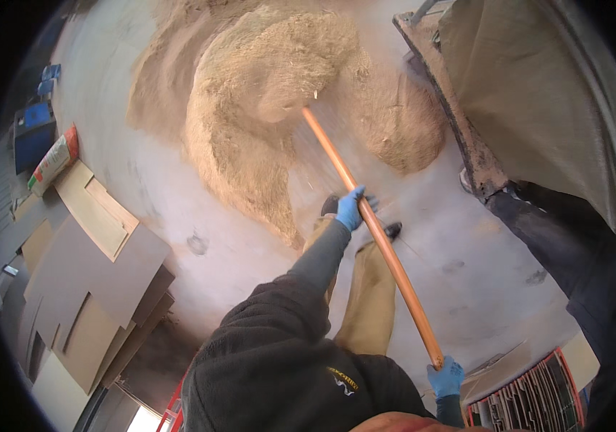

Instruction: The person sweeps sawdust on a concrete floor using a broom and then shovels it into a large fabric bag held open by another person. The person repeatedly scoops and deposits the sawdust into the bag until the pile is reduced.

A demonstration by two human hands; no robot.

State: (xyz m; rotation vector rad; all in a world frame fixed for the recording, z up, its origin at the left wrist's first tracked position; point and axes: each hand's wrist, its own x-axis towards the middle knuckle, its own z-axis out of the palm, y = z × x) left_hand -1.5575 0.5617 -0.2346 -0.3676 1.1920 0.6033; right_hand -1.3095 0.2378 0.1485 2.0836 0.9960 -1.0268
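Observation:
A long orange-brown wooden tool handle (pixel 396 264) runs slantwise across the view. My left hand (pixel 350 208), in a blue glove, is closed around its middle. Near the handle's lower end, my right hand (pixel 446 376), also gloved in blue, grips it. The far end reaches into a heap of tan, sawdust-like material (pixel 272 93); the tool's head is hidden there, so I cannot tell its kind. A swept-looking gap of grey floor (pixel 322 155) lies between the curved arms of the heap.
On the right, a person in dark trousers (pixel 546 223) stands beside a large tan sheet or sack (pixel 531 93) on a worn frame (pixel 452 108). Stacked boards (pixel 92 288) lie at left, with a printed bag (pixel 56 160) and a blue box (pixel 34 133). A red-edged rack (pixel 528 396) stands lower right.

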